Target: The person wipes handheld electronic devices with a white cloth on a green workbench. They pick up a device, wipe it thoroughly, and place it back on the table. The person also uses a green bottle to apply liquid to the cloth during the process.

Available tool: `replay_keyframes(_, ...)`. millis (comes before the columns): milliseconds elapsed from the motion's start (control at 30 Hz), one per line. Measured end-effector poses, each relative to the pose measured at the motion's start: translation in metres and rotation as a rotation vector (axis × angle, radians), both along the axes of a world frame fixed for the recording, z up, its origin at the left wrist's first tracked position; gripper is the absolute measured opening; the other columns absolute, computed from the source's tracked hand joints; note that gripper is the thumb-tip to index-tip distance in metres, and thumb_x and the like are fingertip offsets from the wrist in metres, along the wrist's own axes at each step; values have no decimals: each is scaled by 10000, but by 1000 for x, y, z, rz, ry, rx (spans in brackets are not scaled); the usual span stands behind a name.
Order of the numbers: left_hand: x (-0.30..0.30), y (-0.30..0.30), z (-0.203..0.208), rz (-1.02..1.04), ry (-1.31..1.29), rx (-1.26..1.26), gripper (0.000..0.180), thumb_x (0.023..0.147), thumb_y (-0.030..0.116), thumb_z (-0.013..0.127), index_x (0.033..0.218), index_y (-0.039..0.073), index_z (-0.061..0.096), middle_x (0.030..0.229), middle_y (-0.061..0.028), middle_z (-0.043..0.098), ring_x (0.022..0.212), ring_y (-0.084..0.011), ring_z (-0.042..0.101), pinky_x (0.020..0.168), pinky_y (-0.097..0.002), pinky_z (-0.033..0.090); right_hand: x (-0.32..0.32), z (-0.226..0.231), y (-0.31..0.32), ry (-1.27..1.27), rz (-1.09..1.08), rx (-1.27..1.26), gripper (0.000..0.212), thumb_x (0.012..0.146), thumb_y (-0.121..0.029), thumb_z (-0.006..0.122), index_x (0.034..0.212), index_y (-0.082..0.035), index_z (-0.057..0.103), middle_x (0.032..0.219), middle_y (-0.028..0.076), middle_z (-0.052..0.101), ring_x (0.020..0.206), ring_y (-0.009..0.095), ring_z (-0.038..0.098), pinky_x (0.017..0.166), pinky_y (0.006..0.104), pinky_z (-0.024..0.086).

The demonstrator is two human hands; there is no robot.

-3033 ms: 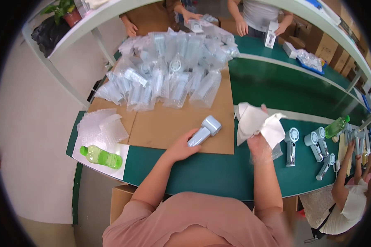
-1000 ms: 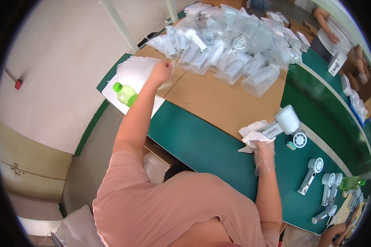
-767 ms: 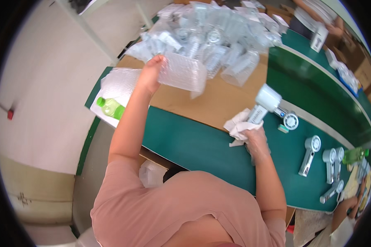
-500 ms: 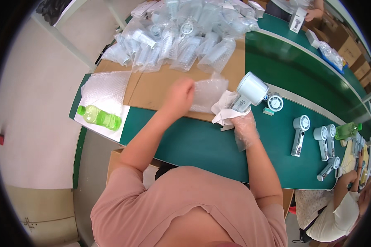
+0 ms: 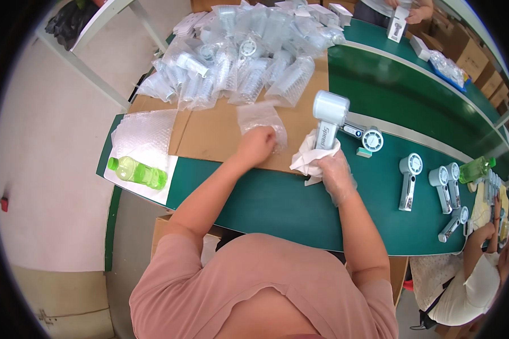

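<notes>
My left hand (image 5: 257, 146) is closed on a clear bubble-wrap bag (image 5: 260, 116) over the brown cardboard sheet. In a thin clear glove, my right hand (image 5: 337, 174) grips a silver-white handheld fan (image 5: 331, 108) by its handle, head upward. A crumpled white cloth (image 5: 310, 157) is bunched round the lower handle within the same grip. Just right of the held fan, another handheld fan (image 5: 371, 139) lies on the green table, with a small green-and-white block (image 5: 364, 152) below it.
Bagged fans (image 5: 249, 68) are heaped on the cardboard sheet (image 5: 209, 133). At left, flat bubble-wrap bags (image 5: 147, 130) lie by a green bottle (image 5: 138, 173). Several fans (image 5: 409, 181) and another bottle (image 5: 476, 169) are at right. Across the table, a person holds a small box (image 5: 398, 24).
The bubble-wrap bag now stands up from my left hand instead of stretching rightward. The fan in my right hand has tilted more upright and moved slightly left, away from the fan lying beside it.
</notes>
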State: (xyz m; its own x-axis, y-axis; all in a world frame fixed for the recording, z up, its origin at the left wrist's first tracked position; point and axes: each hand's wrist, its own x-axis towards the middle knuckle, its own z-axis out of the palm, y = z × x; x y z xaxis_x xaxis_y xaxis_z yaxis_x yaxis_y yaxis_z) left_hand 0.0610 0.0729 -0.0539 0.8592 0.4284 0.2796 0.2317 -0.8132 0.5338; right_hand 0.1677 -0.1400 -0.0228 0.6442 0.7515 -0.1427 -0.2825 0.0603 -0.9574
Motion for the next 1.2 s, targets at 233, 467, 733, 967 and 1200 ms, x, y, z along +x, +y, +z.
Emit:
replay_keyframes(233, 20, 23, 3, 61, 151, -591, 119, 791, 131, 679, 864, 38, 694, 749, -50, 667, 658, -153, 607, 600, -321, 494, -3, 15, -10, 29, 247, -149, 468, 784, -85, 623, 1230, -6, 506, 1113, 92, 611, 1004, 167, 600, 878, 287, 481)
replay_keyframes(467, 16, 61, 2, -21, 213, -1091, 112, 823, 101, 673, 902, 22, 669, 689, -6, 585, 543, -80, 493, 463, -224, 369, -17, 26, -1, 34, 415, -387, 431, 800, -138, 627, 1193, -1, 514, 1065, 82, 619, 943, 155, 610, 844, 269, 477)
replay_keyframes(733, 10, 54, 5, -19, 128, -1075, 70, 860, 95, 636, 873, 27, 650, 747, -12, 617, 654, -94, 570, 554, -257, 450, -23, 6, 8, 184, 347, -257, 321, 871, -169, 595, 1141, -1, 552, 966, 92, 642, 817, 170, 620, 707, 302, 494)
replay_keyframes(967, 12, 30, 44, -76, 267, -124, 126, 860, 118, 585, 898, 2, 615, 770, -116, 633, 699, -202, 616, 603, -363, 477, -18, -16, 15, 82, 314, -350, 290, 870, -188, 586, 1101, -13, 585, 958, 84, 642, 791, 175, 610, 705, 306, 484)
replay_keyframes(1200, 16, -59, 46, -200, 205, 437, 97, 841, 92, 510, 873, 21, 568, 873, -180, 611, 774, -359, 606, 678, -469, 479, -21, 3, 9, -103, 330, -441, 381, 903, -311, 523, 1179, -50, 549, 995, 87, 623, 835, 163, 570, 750, 287, 452)
